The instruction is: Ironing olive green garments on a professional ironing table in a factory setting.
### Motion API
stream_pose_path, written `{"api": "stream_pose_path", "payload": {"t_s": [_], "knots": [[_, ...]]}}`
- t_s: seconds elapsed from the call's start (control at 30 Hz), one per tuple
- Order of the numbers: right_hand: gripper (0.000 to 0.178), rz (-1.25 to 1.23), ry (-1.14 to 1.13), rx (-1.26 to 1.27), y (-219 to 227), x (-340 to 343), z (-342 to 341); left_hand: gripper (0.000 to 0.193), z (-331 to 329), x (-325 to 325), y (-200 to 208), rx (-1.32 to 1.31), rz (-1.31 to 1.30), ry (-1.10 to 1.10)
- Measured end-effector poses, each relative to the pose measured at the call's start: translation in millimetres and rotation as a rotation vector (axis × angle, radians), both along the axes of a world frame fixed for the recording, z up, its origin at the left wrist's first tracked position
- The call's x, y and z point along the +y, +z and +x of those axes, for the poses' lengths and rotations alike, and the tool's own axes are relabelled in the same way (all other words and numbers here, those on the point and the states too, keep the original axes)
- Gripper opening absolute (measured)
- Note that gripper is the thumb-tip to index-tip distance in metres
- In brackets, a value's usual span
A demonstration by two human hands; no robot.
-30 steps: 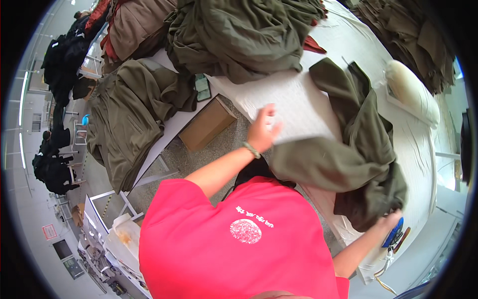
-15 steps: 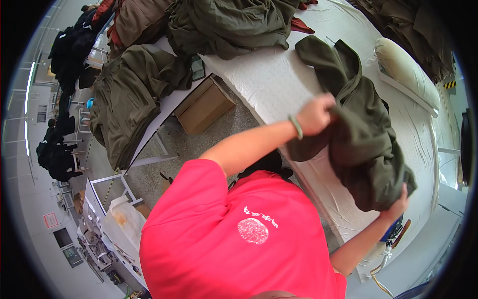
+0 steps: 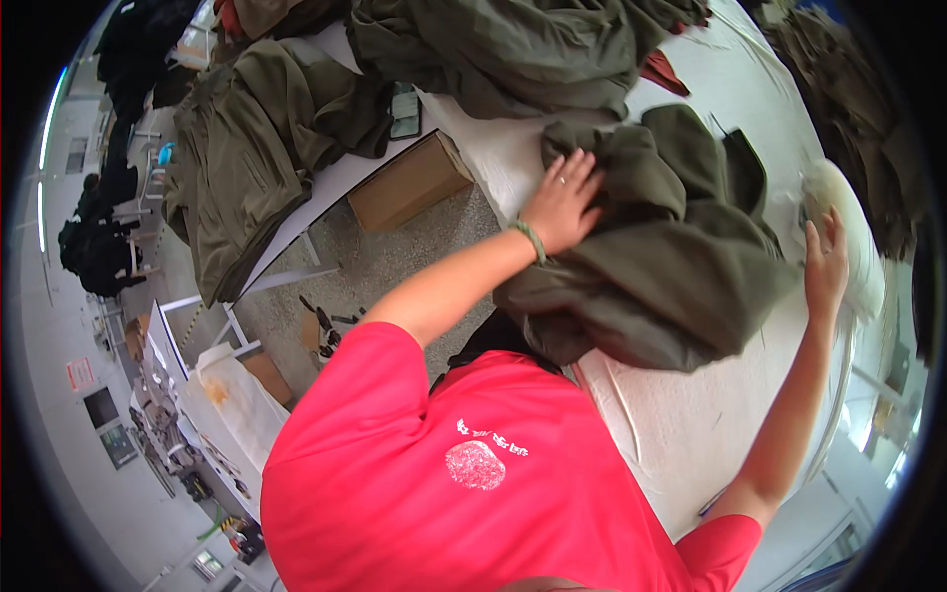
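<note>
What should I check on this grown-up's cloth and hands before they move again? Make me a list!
1. Left hand on the olive garment: ok, it lies open on the cloth.
2. Right hand free: ok, it is open and raised, with nothing seen in it.
3. Right hand clear of the white cushion: cannot tell, they overlap in this view.
4. Garment smooth: not ok, it is bunched in folds.
5. Garment wholly on the white-covered table: not ok, part sticks out past the edge near the person.
</note>
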State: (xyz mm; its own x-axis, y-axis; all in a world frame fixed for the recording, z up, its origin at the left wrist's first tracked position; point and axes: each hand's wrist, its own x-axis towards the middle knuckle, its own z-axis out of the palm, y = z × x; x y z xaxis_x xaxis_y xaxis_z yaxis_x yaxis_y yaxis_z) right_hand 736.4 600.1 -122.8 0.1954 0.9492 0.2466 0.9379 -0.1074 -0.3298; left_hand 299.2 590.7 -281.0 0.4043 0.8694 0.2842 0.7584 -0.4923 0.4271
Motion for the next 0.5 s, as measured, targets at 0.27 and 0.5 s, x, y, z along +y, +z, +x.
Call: {"api": "stream_pose_path", "payload": {"t_s": [0.27,0.5], "knots": [[0.081,-0.119,-0.300,-0.819,-60.7,164.3,72.5,0.050,-11.2,8.8,-9.8,-0.215,-0.069,0.003],[0.067,-0.818,-0.556,-0.758,-31.0,204.0,8.5,0.049,-13.0,20.7,-11.6,-0.280,-0.093,-0.002]]}}
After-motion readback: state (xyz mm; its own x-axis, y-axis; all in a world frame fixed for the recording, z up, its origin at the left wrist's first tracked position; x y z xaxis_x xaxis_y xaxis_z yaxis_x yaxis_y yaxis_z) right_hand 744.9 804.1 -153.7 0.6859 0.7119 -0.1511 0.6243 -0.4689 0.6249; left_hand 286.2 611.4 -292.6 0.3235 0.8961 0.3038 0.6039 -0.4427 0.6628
